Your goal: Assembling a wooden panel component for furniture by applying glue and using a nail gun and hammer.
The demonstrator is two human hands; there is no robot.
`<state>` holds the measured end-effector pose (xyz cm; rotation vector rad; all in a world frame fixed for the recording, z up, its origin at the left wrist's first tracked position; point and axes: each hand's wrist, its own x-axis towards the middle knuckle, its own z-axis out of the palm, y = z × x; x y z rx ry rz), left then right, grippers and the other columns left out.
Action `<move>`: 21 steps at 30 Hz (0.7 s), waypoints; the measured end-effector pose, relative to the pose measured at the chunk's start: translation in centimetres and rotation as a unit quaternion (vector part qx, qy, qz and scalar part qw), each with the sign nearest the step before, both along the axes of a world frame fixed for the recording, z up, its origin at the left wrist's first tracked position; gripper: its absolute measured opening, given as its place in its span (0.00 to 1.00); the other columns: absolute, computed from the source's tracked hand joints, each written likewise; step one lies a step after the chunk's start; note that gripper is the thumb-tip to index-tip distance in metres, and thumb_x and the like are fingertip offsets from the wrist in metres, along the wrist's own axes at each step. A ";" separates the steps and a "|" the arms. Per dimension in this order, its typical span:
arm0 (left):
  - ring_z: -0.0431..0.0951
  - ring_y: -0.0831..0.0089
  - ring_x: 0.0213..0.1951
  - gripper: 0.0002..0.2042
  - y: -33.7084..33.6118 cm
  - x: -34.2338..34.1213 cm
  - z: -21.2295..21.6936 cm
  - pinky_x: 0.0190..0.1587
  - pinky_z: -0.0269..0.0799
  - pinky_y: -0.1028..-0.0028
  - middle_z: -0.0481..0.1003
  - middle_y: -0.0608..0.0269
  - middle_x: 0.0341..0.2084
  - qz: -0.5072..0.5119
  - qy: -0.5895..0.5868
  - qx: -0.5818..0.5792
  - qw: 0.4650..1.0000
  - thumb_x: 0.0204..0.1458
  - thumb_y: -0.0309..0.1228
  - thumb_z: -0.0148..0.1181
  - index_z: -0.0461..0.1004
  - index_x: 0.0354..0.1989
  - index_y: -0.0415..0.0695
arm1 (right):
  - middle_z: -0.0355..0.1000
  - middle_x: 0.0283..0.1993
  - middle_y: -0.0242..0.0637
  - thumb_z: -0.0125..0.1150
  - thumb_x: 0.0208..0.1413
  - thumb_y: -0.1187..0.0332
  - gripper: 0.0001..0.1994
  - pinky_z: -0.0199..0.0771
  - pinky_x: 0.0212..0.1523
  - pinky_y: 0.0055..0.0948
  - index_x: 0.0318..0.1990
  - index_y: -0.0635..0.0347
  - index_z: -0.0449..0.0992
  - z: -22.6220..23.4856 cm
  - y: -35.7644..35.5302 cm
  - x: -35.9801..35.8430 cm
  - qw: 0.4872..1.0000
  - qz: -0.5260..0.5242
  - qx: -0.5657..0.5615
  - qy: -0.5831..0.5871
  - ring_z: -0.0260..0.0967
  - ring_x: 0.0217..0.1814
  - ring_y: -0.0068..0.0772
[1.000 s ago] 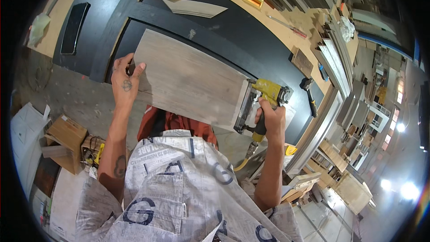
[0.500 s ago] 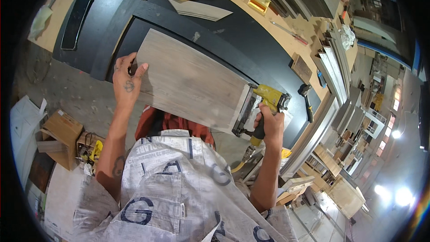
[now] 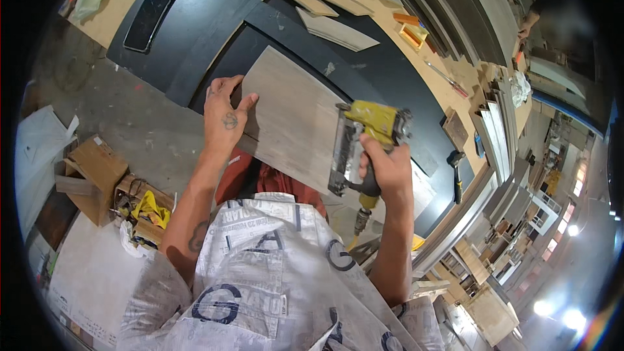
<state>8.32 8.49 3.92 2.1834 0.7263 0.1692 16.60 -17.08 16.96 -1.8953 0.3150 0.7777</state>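
Note:
A greyish wood-grain board [image 3: 289, 114] lies slantwise on the dark panel [image 3: 422, 117] in front of me. My left hand [image 3: 227, 114] grips the board's left end, thumb on top and fingers around the edge. My right hand [image 3: 389, 170] is wrapped round the handle of a yellow and black pneumatic nail gun [image 3: 374, 122]. The gun is held over the board's right part and hides some of it. Its nose appears raised off the surface. An air hose fitting [image 3: 361, 221] hangs below the handle.
A black phone [image 3: 154, 14] rests at the panel's left. Cut wood strips [image 3: 338, 29] lie at the far side. A hammer [image 3: 457, 175], a screwdriver [image 3: 448, 80] and a wood block [image 3: 455, 129] are on the right. Cardboard boxes [image 3: 97, 172] stand at lower left. Another person's hand [image 3: 528, 25] shows at upper right.
The nail gun has come up off the board's right end and shifted left over the board, with my right hand still on it. My left hand keeps its hold. The whole view has shifted.

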 end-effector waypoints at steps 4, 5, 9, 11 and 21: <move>0.73 0.54 0.47 0.22 -0.1 0.1 0.3 0.51 0.68 0.63 0.74 0.51 0.43 0.004 0.002 -0.029 1.000 0.46 0.31 0.69 0.76 0.50 0.38 | 0.69 0.19 0.32 0.62 0.56 0.66 0.11 0.66 0.18 0.23 0.34 0.67 0.75 -1.1 1.6 1.2 0.999 0.011 -0.046 0.007 0.66 0.15 0.22; 0.71 0.52 0.48 0.21 -0.1 0.1 0.4 0.52 0.67 0.62 0.73 0.51 0.44 0.006 -0.001 -0.044 0.999 0.45 0.30 0.68 0.76 0.49 0.37 | 0.69 0.18 0.32 0.62 0.56 0.67 0.10 0.66 0.17 0.23 0.34 0.67 0.75 -1.5 1.4 1.4 0.997 0.016 -0.074 0.014 0.65 0.15 0.23; 0.71 0.53 0.48 0.21 0.1 0.0 0.7 0.52 0.66 0.62 0.73 0.50 0.44 0.013 0.000 -0.047 0.999 0.46 0.31 0.68 0.76 0.49 0.37 | 0.69 0.18 0.32 0.63 0.56 0.66 0.11 0.67 0.16 0.23 0.35 0.68 0.75 -1.6 1.6 1.4 0.998 0.011 -0.055 0.016 0.65 0.14 0.24; 0.71 0.52 0.48 0.21 0.2 -0.1 0.6 0.52 0.66 0.61 0.73 0.50 0.44 0.012 -0.006 -0.043 0.999 0.46 0.31 0.68 0.75 0.50 0.37 | 0.68 0.18 0.32 0.63 0.55 0.67 0.11 0.67 0.16 0.24 0.35 0.68 0.75 -1.5 2.0 1.4 0.998 0.001 -0.054 0.018 0.65 0.14 0.24; 0.70 0.52 0.50 0.22 0.3 -0.3 0.4 0.55 0.64 0.60 0.73 0.50 0.44 0.007 -0.009 -0.058 0.998 0.46 0.31 0.67 0.75 0.50 0.37 | 0.69 0.18 0.32 0.60 0.56 0.68 0.09 0.66 0.19 0.24 0.34 0.68 0.76 -1.2 3.3 1.6 0.997 0.013 -0.074 0.020 0.65 0.15 0.22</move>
